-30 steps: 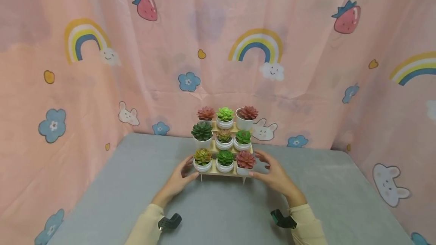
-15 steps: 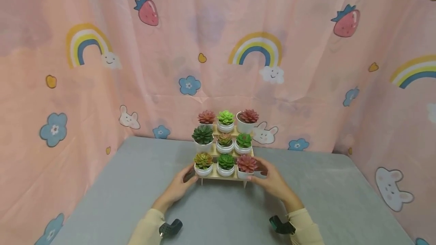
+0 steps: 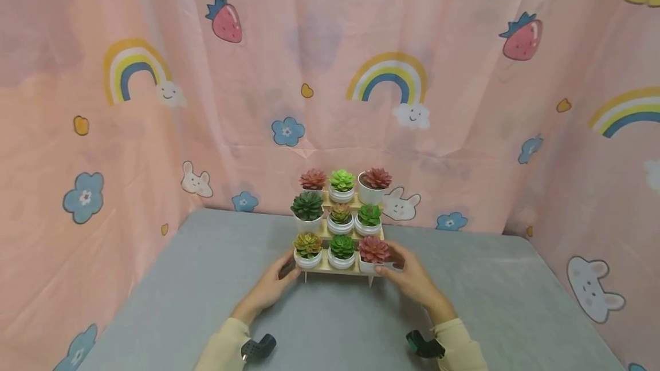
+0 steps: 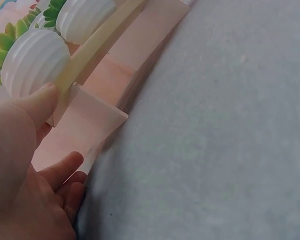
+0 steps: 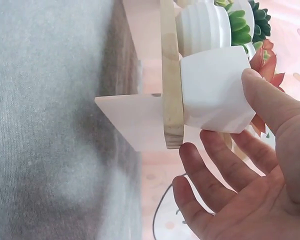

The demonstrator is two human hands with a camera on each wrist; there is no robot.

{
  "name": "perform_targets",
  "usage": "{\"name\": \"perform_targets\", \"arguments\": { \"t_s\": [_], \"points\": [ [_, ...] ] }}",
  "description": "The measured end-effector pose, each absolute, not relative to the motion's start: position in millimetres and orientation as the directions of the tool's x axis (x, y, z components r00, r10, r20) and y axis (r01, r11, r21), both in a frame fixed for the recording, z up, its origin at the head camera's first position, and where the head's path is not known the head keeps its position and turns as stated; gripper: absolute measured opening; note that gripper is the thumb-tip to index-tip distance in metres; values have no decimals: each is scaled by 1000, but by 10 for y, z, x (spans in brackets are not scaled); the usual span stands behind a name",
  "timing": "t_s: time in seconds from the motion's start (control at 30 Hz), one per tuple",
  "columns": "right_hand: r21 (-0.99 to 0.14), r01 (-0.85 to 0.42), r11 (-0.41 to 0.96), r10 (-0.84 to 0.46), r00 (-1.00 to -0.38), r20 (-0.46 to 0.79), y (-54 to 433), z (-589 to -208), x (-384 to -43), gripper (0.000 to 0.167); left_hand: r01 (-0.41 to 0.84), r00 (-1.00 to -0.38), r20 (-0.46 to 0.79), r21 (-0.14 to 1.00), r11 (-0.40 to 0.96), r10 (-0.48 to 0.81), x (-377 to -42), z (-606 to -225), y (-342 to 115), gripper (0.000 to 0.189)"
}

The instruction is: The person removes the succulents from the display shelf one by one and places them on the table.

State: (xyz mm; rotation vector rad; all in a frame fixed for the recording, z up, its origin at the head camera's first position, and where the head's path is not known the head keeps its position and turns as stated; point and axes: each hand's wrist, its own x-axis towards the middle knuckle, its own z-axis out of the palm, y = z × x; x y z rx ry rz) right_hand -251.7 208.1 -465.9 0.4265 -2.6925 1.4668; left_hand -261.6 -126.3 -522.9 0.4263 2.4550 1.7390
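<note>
A three-tier wooden plant stand (image 3: 335, 271) holds several small succulents in white pots, in rows. At its left end my left hand (image 3: 265, 291) grips the front shelf; in the left wrist view the thumb lies over the end of the wooden plank (image 4: 90, 52), right at a ribbed pot (image 4: 35, 64), with fingers curled below. My right hand (image 3: 415, 282) is around the front right corner. In the right wrist view its thumb is on a square white pot (image 5: 215, 90) with a red succulent (image 3: 373, 249), and fingertips meet the pot's outer side.
The stand's thin white legs (image 5: 130, 120) rest on a grey cloth-covered table (image 3: 206, 256). Close behind hangs a pink printed curtain (image 3: 247, 90), which also runs along both sides. A dark wrist device (image 3: 259, 348) sits by each sleeve.
The whole head view has shifted slightly downward in the frame. Both hands stay at the two ends of the stand, and the pots keep their places.
</note>
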Motion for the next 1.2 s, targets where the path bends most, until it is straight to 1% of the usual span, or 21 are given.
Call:
{"name": "perform_targets", "arguments": {
  "t_s": [0.2,0.37,0.53,0.77,0.87,1.2],
  "points": [
    [-817,-265,512,-209,-961,180,2072,-4680,-2526,59,166,-955,72,934,318,288,-2614,-5241,-1264,66],
    [-821,-279,498,-215,-957,195,2080,-4670,-2520,58,146,-958,60,943,300,279,-2617,-5248,-1259,66],
    [-840,-249,483,-207,-964,167,2089,-4662,-2517,58,143,-960,59,944,298,274,-2604,-5237,-1260,66],
    [-869,-257,423,-245,-956,163,2137,-4628,-2499,56,132,-963,49,943,305,267,-2616,-5246,-1263,65],
    [-887,-239,396,-247,-958,147,2169,-4625,-2492,56,137,-962,53,942,306,269,-2628,-5254,-1263,65],
    [-889,-212,407,-212,-968,133,2345,-4580,-2499,57,139,-960,53,942,305,274,-2626,-5243,-1270,66]
  ]
}}
